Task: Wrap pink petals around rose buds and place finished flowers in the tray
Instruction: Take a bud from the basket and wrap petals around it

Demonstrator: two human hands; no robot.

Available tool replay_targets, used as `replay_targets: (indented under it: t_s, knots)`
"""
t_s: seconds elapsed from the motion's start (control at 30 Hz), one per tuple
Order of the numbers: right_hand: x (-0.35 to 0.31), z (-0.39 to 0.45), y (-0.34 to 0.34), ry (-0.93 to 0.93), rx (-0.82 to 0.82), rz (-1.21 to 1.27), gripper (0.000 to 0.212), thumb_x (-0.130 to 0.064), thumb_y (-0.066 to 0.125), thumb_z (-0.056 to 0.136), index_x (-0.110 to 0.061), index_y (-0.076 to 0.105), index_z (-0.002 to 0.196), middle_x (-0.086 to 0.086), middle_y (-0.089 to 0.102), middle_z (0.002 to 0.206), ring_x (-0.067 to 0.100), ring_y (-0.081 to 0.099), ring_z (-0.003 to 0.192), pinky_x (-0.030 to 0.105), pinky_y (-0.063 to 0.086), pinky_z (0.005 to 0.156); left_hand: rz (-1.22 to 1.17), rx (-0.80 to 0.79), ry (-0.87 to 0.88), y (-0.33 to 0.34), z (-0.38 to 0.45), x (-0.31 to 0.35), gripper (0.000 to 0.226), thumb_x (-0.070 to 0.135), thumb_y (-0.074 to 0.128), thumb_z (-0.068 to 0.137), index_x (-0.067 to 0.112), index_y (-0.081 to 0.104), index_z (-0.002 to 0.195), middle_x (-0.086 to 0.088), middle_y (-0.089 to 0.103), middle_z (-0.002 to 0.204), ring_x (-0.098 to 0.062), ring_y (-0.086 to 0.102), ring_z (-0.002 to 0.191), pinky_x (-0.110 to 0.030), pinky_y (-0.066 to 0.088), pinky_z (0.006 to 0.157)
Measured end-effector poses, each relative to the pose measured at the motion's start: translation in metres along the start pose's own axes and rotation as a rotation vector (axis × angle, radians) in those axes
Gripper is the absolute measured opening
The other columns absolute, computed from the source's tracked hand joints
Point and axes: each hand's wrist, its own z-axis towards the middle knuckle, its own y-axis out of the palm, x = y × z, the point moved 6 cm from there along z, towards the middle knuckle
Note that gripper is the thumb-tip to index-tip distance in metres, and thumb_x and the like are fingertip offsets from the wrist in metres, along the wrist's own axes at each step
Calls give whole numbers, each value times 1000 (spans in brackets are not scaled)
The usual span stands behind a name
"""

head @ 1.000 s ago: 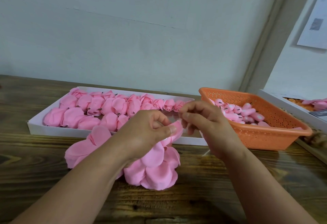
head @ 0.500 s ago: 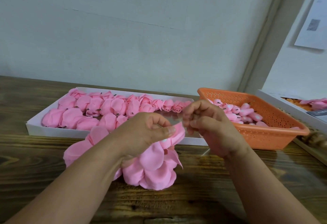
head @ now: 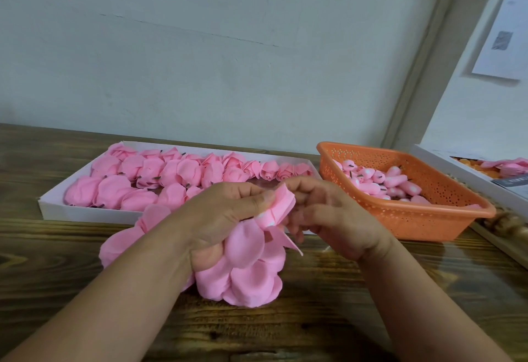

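The left hand (head: 228,218) pinches a thin, floppy pink petal (head: 281,204) by its edge, the blurred right hand (head: 328,218) curled just beside it; the petal likely creases easily.

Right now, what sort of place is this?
Likely a small craft workbench for making artificial roses: a white tray of finished flowers, an orange basket of buds, on a wooden table.
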Motion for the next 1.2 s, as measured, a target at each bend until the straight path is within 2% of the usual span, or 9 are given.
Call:
replay_targets:
  t_s: [0.13,0.3,0.43,0.53,0.67,0.83,0.93,1.07,1.2]
  knots:
    - [-6,0,2,-77,36,20,22,0,60,76,-15,73,86,6,67,68,10,57,51,21,44,46,-122,-46,-49,3,-1,-1,30,21,73,61,3,73,84,-10,68,69,-16,62,56,-26,51,52]
    - [-7,0,2,-83,105,5,13,-6,60,80,-14,70,79,5,64,59,10,52,46,19,42,43,-112,-100,-33,7,-1,-2,37,23,74,63,0,70,92,-8,68,71,-15,64,59,-25,52,53]
    - [-17,-2,4,-114,138,-301,9,-5,56,89,-9,61,83,-2,61,61,8,51,51,21,42,46,-41,-28,-10,1,2,-4,36,32,80,48,12,75,77,-7,68,76,-17,60,71,-31,50,66]
    - [-22,-3,4,-108,181,-462,15,-1,54,92,-10,58,80,-6,57,56,7,50,48,22,41,45,-38,9,17,0,4,-5,30,30,77,51,12,75,75,-7,69,77,-14,62,66,-27,52,60]
    - [-20,-3,8,-84,170,-202,4,-2,57,84,-5,58,86,8,56,57,12,47,41,20,37,40,-72,14,15,1,5,-6,33,25,75,58,6,74,85,-15,70,89,-26,63,85,-43,50,87]
    - [-15,-1,7,-77,169,-220,4,-10,62,79,-9,66,80,13,57,59,13,45,41,20,36,39,-71,22,32,2,4,-6,24,18,67,65,3,71,84,-22,71,98,-29,66,95,-44,51,90]
    - [-12,0,1,-74,210,-240,8,-5,64,81,-10,66,75,12,56,55,12,43,39,19,34,38,-25,72,26,1,4,-7,23,22,65,68,6,72,82,-16,72,90,-25,65,88,-35,54,76]
    - [-13,-1,-13,-76,273,-228,15,3,64,82,-8,64,71,8,53,51,10,42,37,17,32,35,74,51,-61,-6,3,-6,30,31,53,93,10,75,95,-13,74,94,-21,68,79,-32,54,69]
    - [-18,-4,-22,-100,317,-181,3,-4,66,73,-3,64,71,15,52,57,10,40,34,16,31,34,120,25,-35,-12,1,-1,25,4,53,93,8,76,86,-16,73,87,-20,69,67,-28,58,57]
